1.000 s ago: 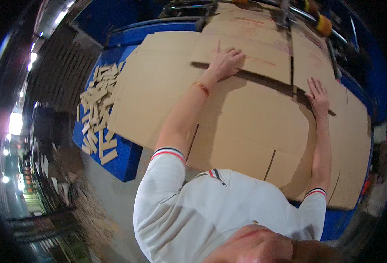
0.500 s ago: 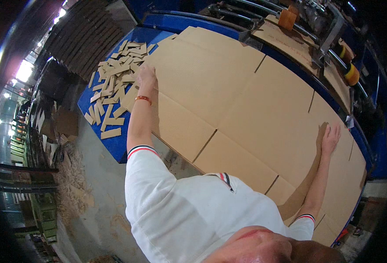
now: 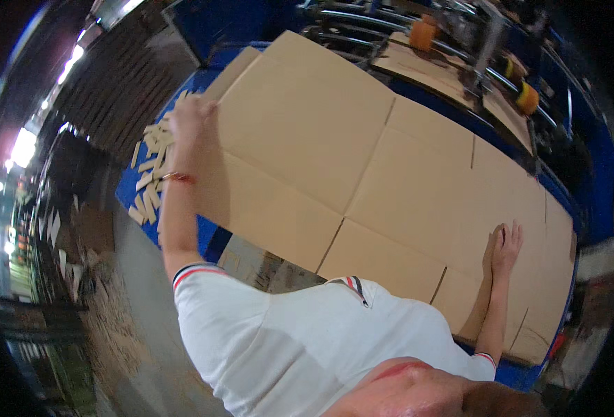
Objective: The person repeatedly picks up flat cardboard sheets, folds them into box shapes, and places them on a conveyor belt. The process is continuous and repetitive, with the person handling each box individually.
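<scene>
A large brown cardboard sheet (image 3: 307, 132), creased and slotted, lies across a blue table (image 3: 128, 189) in front of me. My left hand (image 3: 192, 118) is at its left edge, closed on the cardboard with the fingers bent; motion blurs them a little. On the sheet's right part rests my right hand (image 3: 507, 247), palm down and open, fingers stretched out. Small cardboard strips (image 3: 155, 142) are scattered on the table beside my left hand, partly hidden by the hand and the sheet.
Beyond the sheet stands a machine with metal rods (image 3: 362, 17) and orange rollers (image 3: 527, 99). Another printed cardboard piece (image 3: 425, 69) lies under the rods. Stacked dark sheets (image 3: 123, 76) stand at the far left. Shredded scraps (image 3: 116, 320) litter the floor on the left.
The sheet has shifted left, covering more of the loose strips. My left hand has moved left with its edge, and my right hand has come slightly nearer and left.
</scene>
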A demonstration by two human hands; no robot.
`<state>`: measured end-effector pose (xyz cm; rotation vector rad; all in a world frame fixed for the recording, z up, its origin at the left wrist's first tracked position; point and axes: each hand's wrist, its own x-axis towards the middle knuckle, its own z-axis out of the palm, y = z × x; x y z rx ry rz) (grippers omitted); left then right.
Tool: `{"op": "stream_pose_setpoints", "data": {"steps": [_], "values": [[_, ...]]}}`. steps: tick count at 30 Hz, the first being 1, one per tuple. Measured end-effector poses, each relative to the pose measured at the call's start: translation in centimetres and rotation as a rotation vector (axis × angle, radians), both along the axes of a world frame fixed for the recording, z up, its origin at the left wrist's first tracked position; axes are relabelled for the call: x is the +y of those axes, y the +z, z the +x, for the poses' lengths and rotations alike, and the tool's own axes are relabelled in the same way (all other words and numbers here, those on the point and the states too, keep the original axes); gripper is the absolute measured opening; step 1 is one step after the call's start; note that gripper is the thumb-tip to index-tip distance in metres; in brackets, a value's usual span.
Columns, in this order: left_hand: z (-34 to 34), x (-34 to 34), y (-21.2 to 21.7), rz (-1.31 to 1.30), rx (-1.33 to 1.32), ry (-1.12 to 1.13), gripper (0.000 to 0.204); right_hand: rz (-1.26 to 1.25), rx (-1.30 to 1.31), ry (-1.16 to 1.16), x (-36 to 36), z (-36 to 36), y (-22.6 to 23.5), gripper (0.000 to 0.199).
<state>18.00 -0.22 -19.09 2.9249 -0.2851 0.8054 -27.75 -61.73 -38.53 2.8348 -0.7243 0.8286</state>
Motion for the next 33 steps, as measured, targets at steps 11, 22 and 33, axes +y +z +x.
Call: {"op": "stream_pose_setpoints", "data": {"steps": [11,22,33], "values": [[-22.8,-2.7,-1.2,-1.483,-0.033,-0.72,0.091,-0.013,-0.067,-0.989,6.6,-23.9,-6.1,0.058],[-12.0,-1.1,-1.2,-1.289,0.151,-0.598,0.062,1.331,-1.976,-0.461,2.2,-40.6,-7.0,0.054],[-11.8,-6.6,-5.3,-1.263,0.152,-0.613,0.029,0.453,-1.563,-0.415,15.1,-19.2,8.1,0.033]]}}
